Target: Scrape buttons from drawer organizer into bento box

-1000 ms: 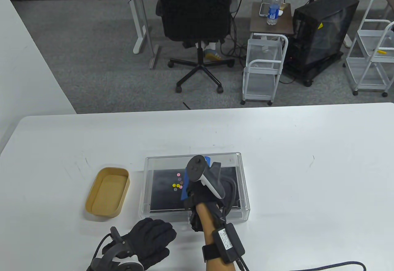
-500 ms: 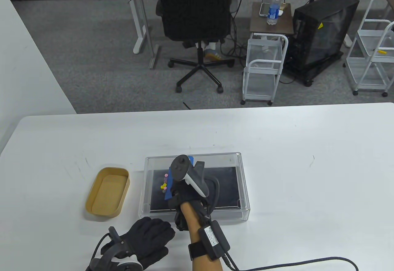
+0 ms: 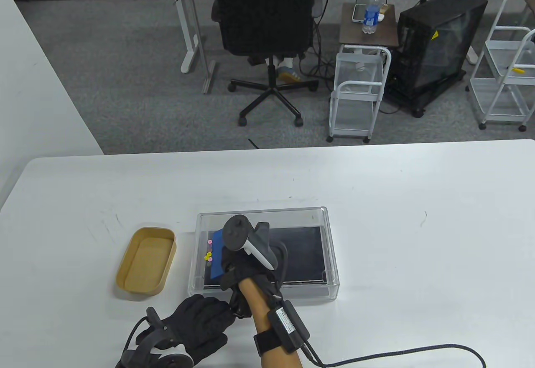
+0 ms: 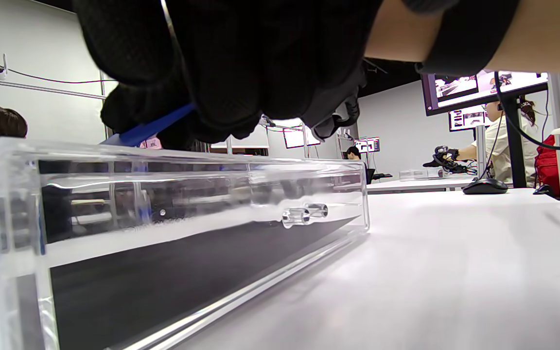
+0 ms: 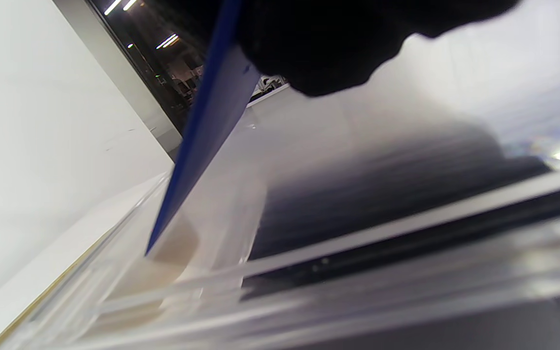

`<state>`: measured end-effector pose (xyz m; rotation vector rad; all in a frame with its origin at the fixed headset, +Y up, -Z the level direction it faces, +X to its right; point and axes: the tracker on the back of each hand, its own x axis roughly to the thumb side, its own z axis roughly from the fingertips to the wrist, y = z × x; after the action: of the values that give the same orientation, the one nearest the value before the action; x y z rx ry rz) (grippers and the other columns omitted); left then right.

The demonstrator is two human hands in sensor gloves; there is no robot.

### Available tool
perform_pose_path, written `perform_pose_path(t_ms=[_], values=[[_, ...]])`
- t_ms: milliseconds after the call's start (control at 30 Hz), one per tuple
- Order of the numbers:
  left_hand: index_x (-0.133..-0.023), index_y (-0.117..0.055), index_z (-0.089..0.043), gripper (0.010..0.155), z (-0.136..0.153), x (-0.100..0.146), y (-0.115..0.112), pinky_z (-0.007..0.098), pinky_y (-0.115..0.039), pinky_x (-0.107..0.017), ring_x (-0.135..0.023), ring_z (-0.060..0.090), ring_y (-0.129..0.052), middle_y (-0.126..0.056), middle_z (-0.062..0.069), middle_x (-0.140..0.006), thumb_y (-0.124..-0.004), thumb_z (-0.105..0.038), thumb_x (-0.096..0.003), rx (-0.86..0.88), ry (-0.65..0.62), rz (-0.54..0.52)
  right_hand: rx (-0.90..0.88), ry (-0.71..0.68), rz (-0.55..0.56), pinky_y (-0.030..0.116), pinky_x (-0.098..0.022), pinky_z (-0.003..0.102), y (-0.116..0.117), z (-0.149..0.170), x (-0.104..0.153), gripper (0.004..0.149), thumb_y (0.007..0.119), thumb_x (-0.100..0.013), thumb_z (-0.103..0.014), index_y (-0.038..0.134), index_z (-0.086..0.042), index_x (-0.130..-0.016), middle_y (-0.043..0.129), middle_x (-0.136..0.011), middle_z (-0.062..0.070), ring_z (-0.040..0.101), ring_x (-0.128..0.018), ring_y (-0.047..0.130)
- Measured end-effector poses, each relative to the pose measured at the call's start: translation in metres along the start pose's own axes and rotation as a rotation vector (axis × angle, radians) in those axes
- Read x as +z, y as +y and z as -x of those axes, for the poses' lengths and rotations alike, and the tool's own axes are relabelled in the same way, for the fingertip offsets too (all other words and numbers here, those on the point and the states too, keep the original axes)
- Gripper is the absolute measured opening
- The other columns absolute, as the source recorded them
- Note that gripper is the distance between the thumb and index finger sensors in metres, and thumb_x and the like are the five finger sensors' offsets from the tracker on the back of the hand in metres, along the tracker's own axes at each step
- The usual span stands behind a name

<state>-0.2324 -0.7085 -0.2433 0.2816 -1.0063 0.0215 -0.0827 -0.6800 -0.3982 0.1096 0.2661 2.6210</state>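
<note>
A clear plastic drawer organizer (image 3: 326,251) with a black liner sits mid-table. Several small pink and yellow buttons (image 3: 208,255) lie bunched near its left wall. My right hand (image 3: 236,265) is inside the organizer and grips a blue scraper (image 3: 217,259), its edge just right of the buttons. The scraper also shows in the right wrist view (image 5: 202,131) and the left wrist view (image 4: 144,131). A tan bento box (image 3: 146,259) stands left of the organizer. My left hand (image 3: 196,326) rests on the table at the organizer's (image 4: 163,194) near left corner, holding nothing.
The white table's (image 3: 418,217) far edge lies behind the organizer. A black cable (image 3: 397,353) trails from my right wrist along the front edge. An office chair, carts and a computer case stand on the floor beyond.
My right hand has swept the scraper leftward across the liner, pushing the buttons from the organizer's middle toward its left wall. The left hand has stayed put.
</note>
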Motion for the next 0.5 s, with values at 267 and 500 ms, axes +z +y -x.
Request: perform_pose_path(t_ms=[267,500], values=[[-0.101,-0.071,-0.027,0.054,0.0011,0.0004,0.0014,0.055,-0.075,-0.067,-0.086,0.026,-0.096,-0.085,0.0,-0.099,-0.051,-0.053,-0.0581,-0.013,0.004,-0.015,-0.029,-0.018,-0.015,0.086,-0.011,0.02,0.0025,-0.0011,0.0009,0.049,0.072,-0.057,-0.027,0.054,-0.024,-0.101,0.066,-0.087,0.027,0.014,-0.034,0.093],[-0.098,-0.075,-0.026,0.053,0.0016,0.0007,0.0023,0.053,-0.078,-0.065,-0.08,0.024,-0.1,-0.088,-0.001,-0.095,-0.051,-0.053,-0.0579,-0.021,0.004,-0.019,-0.044,-0.034,-0.022,0.087,-0.012,0.019,0.0074,-0.0027,0.0003,0.049,0.072,-0.057,-0.029,0.053,-0.025,-0.101,0.068,-0.087,0.026,0.013,-0.034,0.094]])
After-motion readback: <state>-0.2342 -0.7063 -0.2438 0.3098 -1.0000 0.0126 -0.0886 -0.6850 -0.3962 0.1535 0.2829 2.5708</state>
